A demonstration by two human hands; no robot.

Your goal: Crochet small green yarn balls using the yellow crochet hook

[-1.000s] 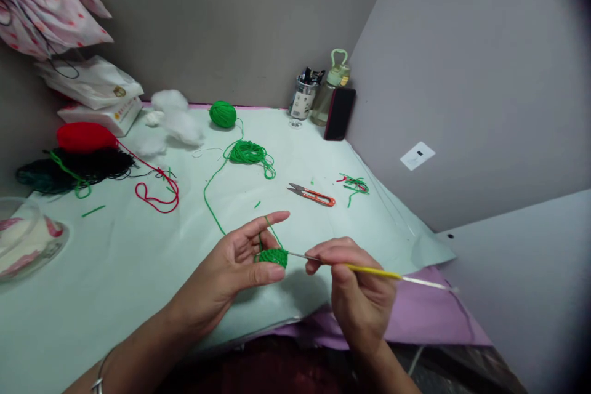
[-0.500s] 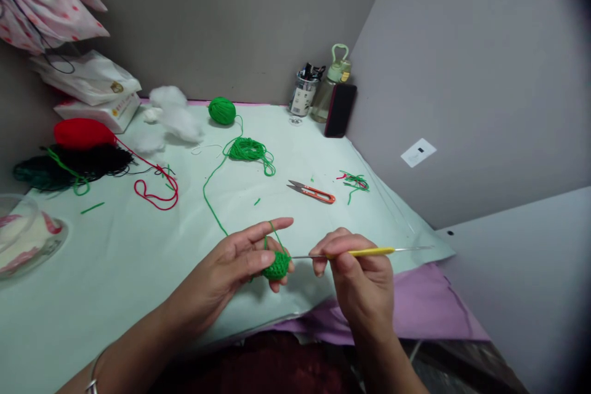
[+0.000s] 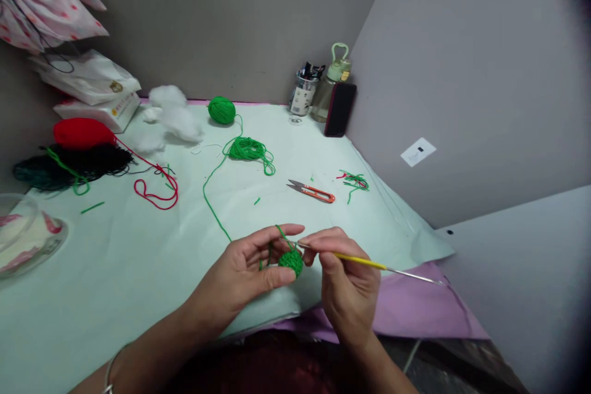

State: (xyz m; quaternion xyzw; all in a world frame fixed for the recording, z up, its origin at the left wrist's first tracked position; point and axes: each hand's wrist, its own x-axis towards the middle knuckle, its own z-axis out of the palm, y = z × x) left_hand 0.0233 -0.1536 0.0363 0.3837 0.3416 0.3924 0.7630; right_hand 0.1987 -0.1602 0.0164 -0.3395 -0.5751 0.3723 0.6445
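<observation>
Between the thumb and fingers of my left hand (image 3: 252, 268) is a small rounded green crochet piece (image 3: 290, 263). Green yarn loops over that hand's raised index finger and trails back across the table to a loose green yarn bundle (image 3: 248, 149). My right hand (image 3: 347, 277) is closed round a crochet hook (image 3: 360, 260) with a yellow grip, its rear shaft pointing right and slightly down. The hook's thin front end meets the yarn just above the piece; its very tip is hard to make out. Both hands are close together over the table's near edge.
Orange thread snips (image 3: 311, 191) lie beyond my hands, with yarn scraps (image 3: 354, 181) to their right. Farther back are a green yarn ball (image 3: 222, 110), white stuffing (image 3: 178, 120), a pen cup (image 3: 302, 95), a bottle (image 3: 325, 95) and a phone (image 3: 340, 110). Red yarn (image 3: 83, 133) lies left.
My left hand and the crochet piece have shifted slightly right. My right hand has moved a little left, and the hook has tilted, its rear end lower and its front end raised over the piece.
</observation>
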